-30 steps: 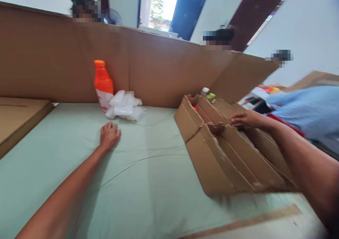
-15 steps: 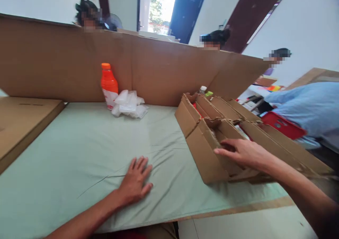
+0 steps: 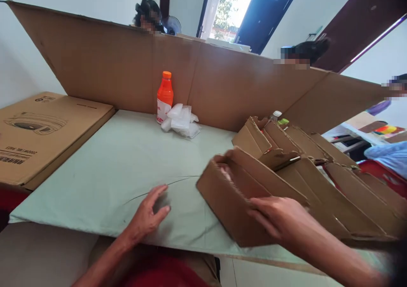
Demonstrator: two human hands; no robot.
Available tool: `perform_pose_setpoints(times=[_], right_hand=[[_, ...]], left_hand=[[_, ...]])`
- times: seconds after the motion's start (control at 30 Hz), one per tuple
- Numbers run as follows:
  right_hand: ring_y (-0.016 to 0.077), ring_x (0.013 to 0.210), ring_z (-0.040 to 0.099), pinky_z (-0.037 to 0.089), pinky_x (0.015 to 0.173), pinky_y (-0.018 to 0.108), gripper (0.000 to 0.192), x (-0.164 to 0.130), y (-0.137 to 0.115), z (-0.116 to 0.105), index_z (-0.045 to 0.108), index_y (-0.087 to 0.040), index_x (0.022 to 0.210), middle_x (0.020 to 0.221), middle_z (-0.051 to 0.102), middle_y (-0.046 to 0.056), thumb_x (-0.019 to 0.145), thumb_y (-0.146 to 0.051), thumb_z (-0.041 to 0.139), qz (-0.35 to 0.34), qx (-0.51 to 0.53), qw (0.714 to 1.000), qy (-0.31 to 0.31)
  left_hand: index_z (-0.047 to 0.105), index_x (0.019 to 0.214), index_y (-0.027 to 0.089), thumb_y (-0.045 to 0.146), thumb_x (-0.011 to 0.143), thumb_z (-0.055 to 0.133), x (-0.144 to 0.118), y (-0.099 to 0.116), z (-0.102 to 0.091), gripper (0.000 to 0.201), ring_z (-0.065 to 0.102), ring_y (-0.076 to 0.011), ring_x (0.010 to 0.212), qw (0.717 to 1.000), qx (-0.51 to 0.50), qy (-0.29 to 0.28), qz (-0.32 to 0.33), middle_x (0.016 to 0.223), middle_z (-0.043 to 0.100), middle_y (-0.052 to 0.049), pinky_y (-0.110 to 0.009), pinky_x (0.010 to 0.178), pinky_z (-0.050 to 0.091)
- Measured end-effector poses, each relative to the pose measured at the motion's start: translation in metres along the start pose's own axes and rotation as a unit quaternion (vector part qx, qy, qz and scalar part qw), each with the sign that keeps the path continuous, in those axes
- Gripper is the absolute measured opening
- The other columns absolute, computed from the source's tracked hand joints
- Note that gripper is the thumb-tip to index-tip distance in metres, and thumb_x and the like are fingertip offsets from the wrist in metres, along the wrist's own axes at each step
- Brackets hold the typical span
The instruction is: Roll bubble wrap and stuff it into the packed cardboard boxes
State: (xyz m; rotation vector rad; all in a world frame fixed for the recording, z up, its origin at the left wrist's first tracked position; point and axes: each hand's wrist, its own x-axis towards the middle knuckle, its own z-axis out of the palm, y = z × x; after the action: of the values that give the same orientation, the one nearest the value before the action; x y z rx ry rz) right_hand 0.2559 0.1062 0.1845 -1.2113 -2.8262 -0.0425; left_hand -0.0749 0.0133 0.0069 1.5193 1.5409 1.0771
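Observation:
My right hand grips the near side wall of a brown cardboard box, an open-topped narrow one at the front of a group. This box is pulled away from the other cardboard boxes to its right and behind it. Inside it something pale shows, too little of it to name. Left of the box, my left hand hovers just over or rests on the green cloth, which I cannot tell; its fingers are apart and it holds nothing.
An orange bottle stands by the cardboard partition, beside clear plastic packets. A flat printed carton lies at the left. Bottle caps show behind the boxes. People sit beyond the partition.
My right hand has taken hold of the front box and drawn it left, away from the others. My left hand has lifted its palm and moved slightly toward me. The view has turned left.

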Motion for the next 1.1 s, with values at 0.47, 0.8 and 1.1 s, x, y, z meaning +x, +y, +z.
perform_pose_setpoints(times=[0.47, 0.8, 1.1], right_hand=[[0.0229, 0.087, 0.073, 0.06, 0.076, 0.034, 0.023, -0.018, -0.018, 0.043, 0.071, -0.027, 0.107, 0.099, 0.076, 0.006, 0.093, -0.043, 0.061, 0.119, 0.249, 0.952, 0.13], [0.0346, 0.107, 0.065, 0.06, 0.085, 0.046, 0.052, -0.006, -0.082, 0.166, 0.059, -0.024, 0.132, 0.11, 0.069, 0.013, 0.088, -0.051, 0.065, 0.123, 0.328, 0.932, 0.099], [0.0312, 0.111, 0.063, 0.056, 0.09, 0.046, 0.052, 0.13, -0.071, 0.172, 0.051, -0.021, 0.138, 0.122, 0.065, 0.013, 0.091, -0.042, 0.061, 0.077, 0.4, 0.902, 0.142]], left_hand=[[0.046, 0.142, 0.021, 0.051, 0.079, 0.072, -0.053, -0.025, -0.045, 0.074, 0.055, -0.0331, 0.13, 0.974, -0.054, 0.179, -0.124, 0.141, 0.056, -0.016, -0.049, 0.112, 0.042], [0.064, 0.122, 0.014, 0.065, 0.065, 0.075, -0.007, -0.018, -0.04, 0.078, 0.064, -0.0393, 0.115, 0.971, -0.102, 0.156, -0.151, 0.12, 0.07, -0.019, -0.05, 0.101, 0.051], [0.062, 0.114, 0.014, 0.055, 0.062, 0.078, 0.065, -0.029, -0.085, 0.068, 0.067, -0.0272, 0.097, 0.955, -0.132, 0.24, -0.113, 0.108, 0.072, -0.011, -0.036, 0.085, 0.054]])
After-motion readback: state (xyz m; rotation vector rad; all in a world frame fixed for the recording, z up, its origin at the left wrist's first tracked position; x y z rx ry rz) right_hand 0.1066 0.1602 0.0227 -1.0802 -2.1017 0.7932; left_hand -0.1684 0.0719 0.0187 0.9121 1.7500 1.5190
